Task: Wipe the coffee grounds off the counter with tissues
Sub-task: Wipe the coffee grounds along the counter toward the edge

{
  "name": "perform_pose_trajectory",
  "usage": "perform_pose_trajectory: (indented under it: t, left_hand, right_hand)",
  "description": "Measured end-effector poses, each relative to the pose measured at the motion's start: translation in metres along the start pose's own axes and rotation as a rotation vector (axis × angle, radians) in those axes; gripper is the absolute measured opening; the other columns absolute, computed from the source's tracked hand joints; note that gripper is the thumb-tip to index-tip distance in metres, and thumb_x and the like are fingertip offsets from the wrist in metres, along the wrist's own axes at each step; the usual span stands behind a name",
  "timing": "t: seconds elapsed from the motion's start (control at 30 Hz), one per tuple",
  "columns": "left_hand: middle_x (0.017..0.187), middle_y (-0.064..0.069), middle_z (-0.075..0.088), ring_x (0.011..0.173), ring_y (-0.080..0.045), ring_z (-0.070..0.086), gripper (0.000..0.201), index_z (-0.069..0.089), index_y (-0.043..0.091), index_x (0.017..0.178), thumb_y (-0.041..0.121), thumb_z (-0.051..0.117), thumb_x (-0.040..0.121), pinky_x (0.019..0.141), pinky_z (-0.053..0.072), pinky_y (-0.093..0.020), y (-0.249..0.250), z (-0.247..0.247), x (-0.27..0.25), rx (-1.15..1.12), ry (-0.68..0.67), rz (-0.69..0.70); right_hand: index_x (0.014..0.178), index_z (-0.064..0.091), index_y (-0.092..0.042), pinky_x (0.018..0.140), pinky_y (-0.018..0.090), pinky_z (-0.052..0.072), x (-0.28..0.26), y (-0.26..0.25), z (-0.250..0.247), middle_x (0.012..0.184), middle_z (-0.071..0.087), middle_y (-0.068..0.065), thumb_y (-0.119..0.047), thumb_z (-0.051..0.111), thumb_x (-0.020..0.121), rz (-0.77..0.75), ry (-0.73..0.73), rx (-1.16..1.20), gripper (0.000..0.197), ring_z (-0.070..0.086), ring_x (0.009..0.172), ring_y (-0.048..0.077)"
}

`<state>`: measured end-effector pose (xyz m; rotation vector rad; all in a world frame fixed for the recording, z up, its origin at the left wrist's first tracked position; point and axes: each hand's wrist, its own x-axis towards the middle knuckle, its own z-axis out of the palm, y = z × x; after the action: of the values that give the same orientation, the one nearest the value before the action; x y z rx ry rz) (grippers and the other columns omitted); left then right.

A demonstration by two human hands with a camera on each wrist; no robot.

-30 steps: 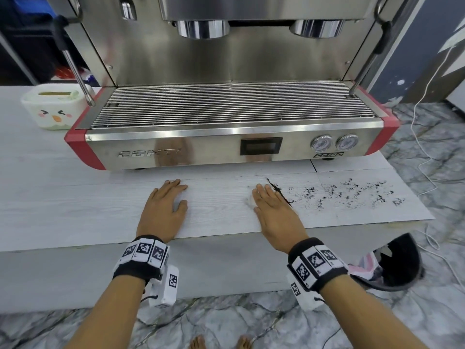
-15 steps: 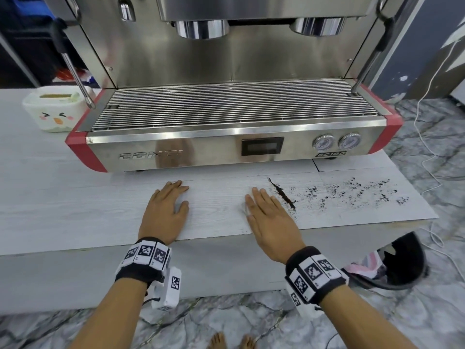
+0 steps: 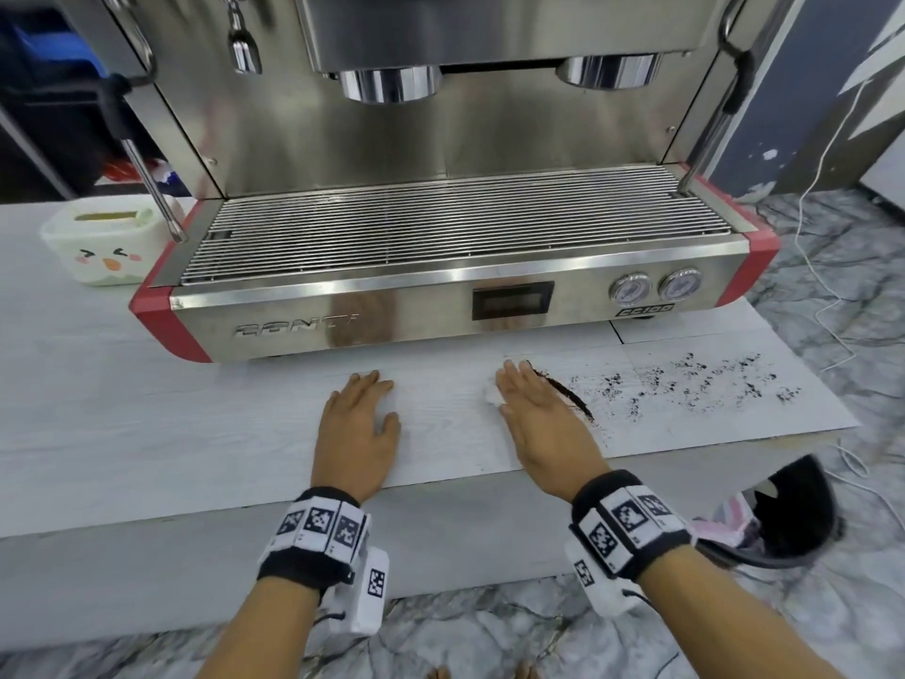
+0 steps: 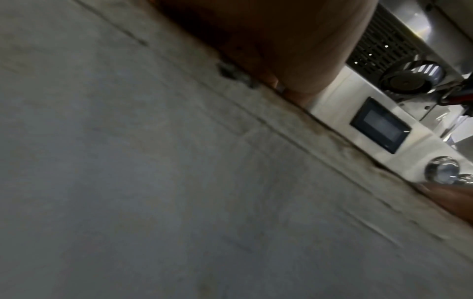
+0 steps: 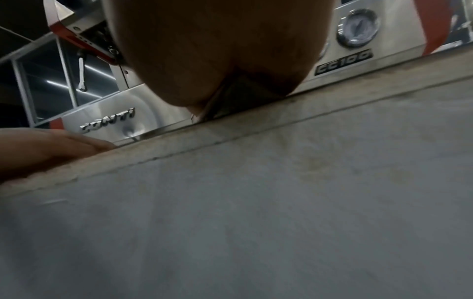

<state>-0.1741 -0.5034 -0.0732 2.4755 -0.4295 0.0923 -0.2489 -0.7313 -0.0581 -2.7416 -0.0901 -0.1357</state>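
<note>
In the head view my right hand (image 3: 524, 389) lies flat on the pale counter (image 3: 147, 433), fingers straight, pressing a white tissue (image 3: 489, 395) that peeks out at its left edge. A dark ridge of coffee grounds (image 3: 568, 396) runs along the hand's right side, and scattered grounds (image 3: 695, 382) speckle the counter further right. My left hand (image 3: 362, 399) rests flat and empty on the counter, about a hand's width to the left. The right wrist view shows my palm (image 5: 217, 50) on the counter's edge; the left wrist view shows the left palm (image 4: 281, 40).
A steel espresso machine (image 3: 440, 311) with red corners stands right behind both hands. A white tissue box (image 3: 105, 252) with a cartoon face sits at the back left. A black bin (image 3: 793, 512) with a liner stands on the floor below the counter's right end.
My right hand with the tissue slid slightly left, then back right against the ridge of grounds. The left hand has stayed put.
</note>
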Motion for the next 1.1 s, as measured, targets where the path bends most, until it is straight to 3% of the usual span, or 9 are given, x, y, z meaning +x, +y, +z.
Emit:
perform_pose_trajectory:
  t: [0.13,0.27,0.33,0.43,0.5,0.63,0.83,0.97,1.1]
  left_hand:
    - [0.15,0.001,0.037,0.142,-0.017,0.024,0.046,0.045,0.019,0.137,0.019,0.051,0.091,0.117,0.007,-0.03,0.03,0.019,0.003,0.008,-0.017,0.049]
    - [0.151,0.002,0.035,0.143,-0.017,0.022,0.048,0.042,0.021,0.139,0.026,0.044,0.091,0.116,0.005,-0.029,0.049,0.035,0.004,0.024,-0.061,0.054]
    - [0.151,0.002,0.035,0.143,-0.017,0.023,0.051,0.043,0.022,0.139,0.031,0.039,0.089,0.117,0.006,-0.03,0.054,0.041,0.004,0.045,-0.066,0.056]
    - [0.151,0.003,0.034,0.143,-0.016,0.023,0.045,0.044,0.023,0.138,0.025,0.044,0.093,0.119,0.01,-0.033,0.057,0.045,0.003,0.075,-0.047,0.049]
    - [0.15,0.004,0.036,0.142,-0.015,0.024,0.044,0.046,0.024,0.136,0.024,0.047,0.093,0.119,0.012,-0.034,0.056,0.044,0.002,0.069,-0.038,0.044]
    - [0.149,0.007,0.038,0.14,-0.012,0.026,0.042,0.049,0.025,0.134,0.024,0.049,0.092,0.119,0.014,-0.032,0.059,0.042,0.002,0.039,-0.018,0.016]
    - [0.147,0.006,0.04,0.139,-0.013,0.028,0.041,0.05,0.025,0.134,0.024,0.05,0.092,0.118,0.014,-0.03,0.061,0.044,0.003,0.05,-0.012,0.012]
    - [0.148,0.007,0.039,0.14,-0.012,0.027,0.041,0.049,0.027,0.134,0.025,0.049,0.093,0.117,0.01,-0.027,0.059,0.045,0.002,0.054,-0.011,0.007]
    - [0.148,0.008,0.038,0.141,-0.011,0.026,0.041,0.049,0.028,0.134,0.025,0.049,0.093,0.117,0.009,-0.027,0.058,0.046,0.002,0.051,-0.013,-0.001]
  right_hand:
    - [0.15,0.021,-0.006,0.119,0.034,0.004,0.02,-0.012,0.018,0.159,0.013,0.011,-0.029,0.017,0.103,-0.04,-0.11,-0.047,0.052,0.006,0.148,0.024]
    - [0.149,0.024,-0.005,0.116,0.034,-0.001,0.024,0.004,0.024,0.158,0.017,0.013,-0.04,-0.003,0.089,-0.065,-0.119,-0.084,0.074,0.01,0.147,0.027]
    - [0.148,0.025,-0.005,0.116,0.034,0.0,0.023,0.016,0.018,0.158,0.018,0.013,-0.038,0.0,0.092,-0.058,-0.106,-0.092,0.07,0.011,0.147,0.027]
    - [0.148,0.026,-0.004,0.119,0.036,0.007,0.02,0.038,0.007,0.158,0.019,0.013,-0.025,0.022,0.102,-0.033,-0.067,-0.102,0.051,0.014,0.147,0.028]
    - [0.149,0.024,-0.005,0.12,0.036,0.008,0.018,0.049,0.001,0.158,0.018,0.013,-0.022,0.028,0.103,-0.018,-0.069,-0.093,0.049,0.013,0.147,0.027]
    - [0.149,0.02,-0.005,0.12,0.035,0.005,0.018,0.048,-0.005,0.159,0.014,0.012,-0.022,0.027,0.103,-0.005,-0.064,-0.056,0.05,0.008,0.148,0.026]
    - [0.149,0.02,-0.003,0.119,0.036,0.0,0.012,0.012,0.01,0.159,0.012,0.013,-0.023,0.025,0.103,-0.133,-0.121,-0.008,0.05,0.004,0.148,0.026]
    - [0.149,0.02,-0.004,0.117,0.035,-0.004,0.007,0.023,0.015,0.16,0.01,0.013,-0.032,0.003,0.095,-0.141,-0.127,-0.052,0.064,0.003,0.148,0.026]
    - [0.151,0.013,-0.005,0.117,0.035,-0.005,0.001,0.049,-0.004,0.16,0.003,0.012,-0.014,0.028,0.099,-0.1,-0.122,-0.096,0.055,-0.002,0.148,0.025]
